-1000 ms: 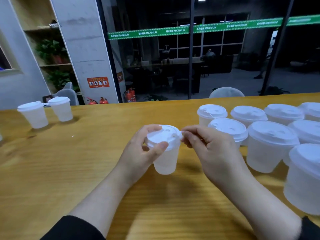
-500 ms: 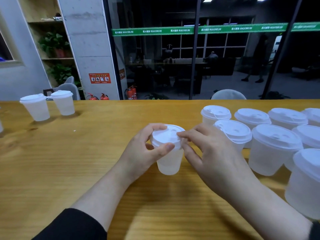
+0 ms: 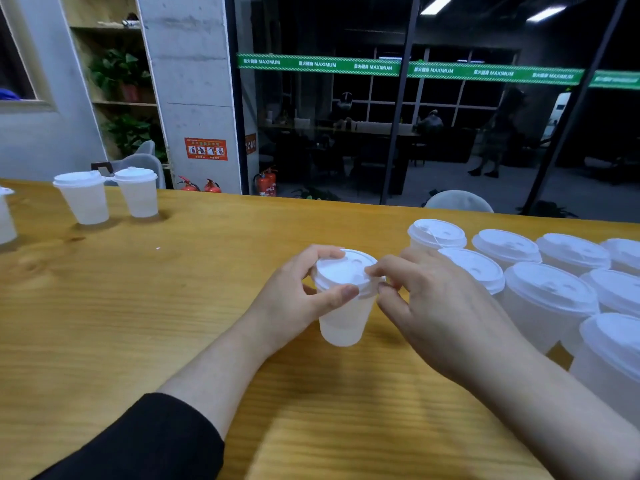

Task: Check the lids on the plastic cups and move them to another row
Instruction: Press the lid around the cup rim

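- Right hand (image 3: 446,313) has slid from the lid's top to its right edge, fingertips now pinching the rim.
- Left hand (image 3: 298,299) still curls round the cup (image 3: 341,317) at frame centre, thumb across the lid (image 3: 343,270); looks like the lid check is mid-way.
- Wooden table (image 3: 138,323): unchecked cups (image 3: 547,299) crowd the right, two moved cups (image 3: 110,195) upper left.
- Dark glass wall (image 3: 381,116) behind.
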Tool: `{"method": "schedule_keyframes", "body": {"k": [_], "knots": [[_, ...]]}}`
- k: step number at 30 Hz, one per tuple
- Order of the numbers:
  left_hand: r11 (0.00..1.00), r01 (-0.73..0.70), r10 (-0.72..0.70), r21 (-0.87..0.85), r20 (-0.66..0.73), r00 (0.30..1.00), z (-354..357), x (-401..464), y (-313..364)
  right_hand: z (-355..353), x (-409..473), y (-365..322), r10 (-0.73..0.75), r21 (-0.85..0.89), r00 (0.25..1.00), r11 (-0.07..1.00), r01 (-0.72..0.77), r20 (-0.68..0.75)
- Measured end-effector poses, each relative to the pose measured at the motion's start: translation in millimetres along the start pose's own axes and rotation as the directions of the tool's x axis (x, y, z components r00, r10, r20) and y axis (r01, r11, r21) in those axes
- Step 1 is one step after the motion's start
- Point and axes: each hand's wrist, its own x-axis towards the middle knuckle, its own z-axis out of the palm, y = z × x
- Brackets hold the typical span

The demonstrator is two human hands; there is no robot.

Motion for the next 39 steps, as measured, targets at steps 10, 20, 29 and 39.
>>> {"method": "schedule_keyframes", "body": {"k": [10, 20, 29, 39], "knots": [[0.992, -0.010, -0.013, -0.128, -0.180, 0.984, -5.2, -0.1, 0.1, 0.7, 39.6, -9.1, -0.041, 0.217, 0.964, 0.976, -0.017, 0.262], [0.688, 0.468, -0.467, -0.554, 0.155, 0.870, -4.5, 2.2, 6.1, 5.3, 71.4, -26.7, 0.160, 0.376, 0.985, 0.911, -0.170, 0.058], [0.352, 0.573, -0.432, -0.740, 0.415, 0.801, -16.8, -0.7, 12.1, -10.3, 81.9, -43.4, -0.213, 0.323, 0.944, 0.938, 0.126, 0.251], [0.506, 0.285, -0.510, -0.814, -0.016, 0.860, -12.5, 2.2, 13.4, 8.6, 91.5, -57.6, 0.073, 0.459, 0.995, 0.883, -0.094, 0.062]]}}
